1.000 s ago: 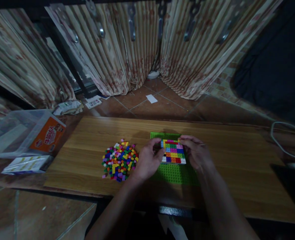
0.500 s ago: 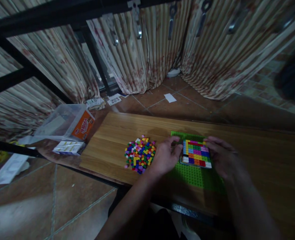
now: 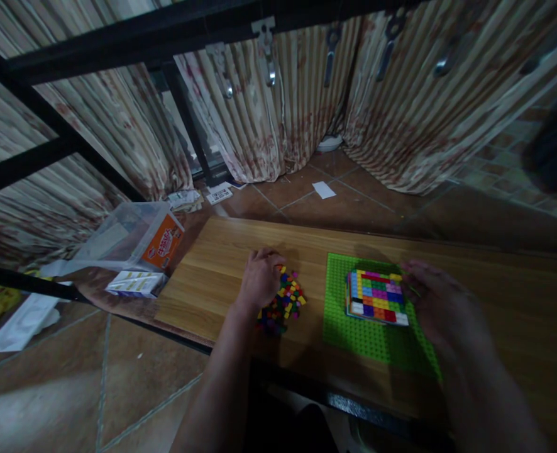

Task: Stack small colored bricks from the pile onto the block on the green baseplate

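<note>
My left hand (image 3: 259, 281) is over the left side of a pile of small multicoloured toy bricks (image 3: 288, 296), palm down with its fingers curved and apart. It covers part of the pile, and I see nothing gripped in it. On a green studded baseplate (image 3: 337, 333) lies a stacked rectangular block of coloured bricks (image 3: 376, 297), with rows of red, yellow, blue, purple and white on top. Beside the block's right edge is my right hand (image 3: 432, 301), fingers bent and parted, green showing through the gap. Whether its fingertips touch the block I cannot tell.
The wooden bench top (image 3: 203, 264) carries the bricks and baseplate. Left of it on the floor stand a clear plastic bin (image 3: 122, 236) with an orange label and a small white box (image 3: 137, 283). Striped curtains (image 3: 259, 126) hang behind a black metal frame (image 3: 132, 47).
My left hand has left the block and moved left onto the loose brick pile, which now shows mostly to the hand's right. My right hand stays by the block. The view has shifted slightly.
</note>
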`<state>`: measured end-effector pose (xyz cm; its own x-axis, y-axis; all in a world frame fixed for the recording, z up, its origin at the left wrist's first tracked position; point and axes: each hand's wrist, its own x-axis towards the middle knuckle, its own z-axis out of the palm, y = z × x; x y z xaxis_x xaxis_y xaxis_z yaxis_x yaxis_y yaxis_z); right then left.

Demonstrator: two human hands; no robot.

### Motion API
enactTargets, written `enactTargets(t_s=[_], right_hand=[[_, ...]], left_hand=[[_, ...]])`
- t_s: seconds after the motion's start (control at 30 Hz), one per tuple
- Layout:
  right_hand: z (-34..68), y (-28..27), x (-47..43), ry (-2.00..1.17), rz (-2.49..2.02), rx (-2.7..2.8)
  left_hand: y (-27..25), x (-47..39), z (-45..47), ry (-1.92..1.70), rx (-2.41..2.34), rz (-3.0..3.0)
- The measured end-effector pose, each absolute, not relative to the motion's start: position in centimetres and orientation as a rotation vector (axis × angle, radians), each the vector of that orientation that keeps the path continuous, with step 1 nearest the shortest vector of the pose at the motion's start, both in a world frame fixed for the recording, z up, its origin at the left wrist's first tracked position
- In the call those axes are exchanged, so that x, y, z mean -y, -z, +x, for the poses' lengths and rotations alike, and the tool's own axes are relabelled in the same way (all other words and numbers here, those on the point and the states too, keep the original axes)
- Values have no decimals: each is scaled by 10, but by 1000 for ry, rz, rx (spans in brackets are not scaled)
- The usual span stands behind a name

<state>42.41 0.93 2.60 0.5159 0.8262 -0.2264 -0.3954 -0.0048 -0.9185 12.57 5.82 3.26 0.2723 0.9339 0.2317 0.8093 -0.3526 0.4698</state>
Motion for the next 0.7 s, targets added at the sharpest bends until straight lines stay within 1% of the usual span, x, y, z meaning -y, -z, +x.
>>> enactTargets(t_s=[0.3, 0.4, 0.57, 0.7], right_hand=[[427, -24, -13, -1026, -1204, 404], [429, -26, -12, -986, -1179, 401], [422, -38, -10, -812, -1137, 469], [408, -48, -7, -696, -1138, 660]], left_hand=[[-31, -58, 130, -605, -1628, 2278], [-35, -58, 132, -752, -1618, 2218], [-43, -52, 152, -1123, -1420, 1792], [-46, -43, 178, -1146, -1222, 1567]])
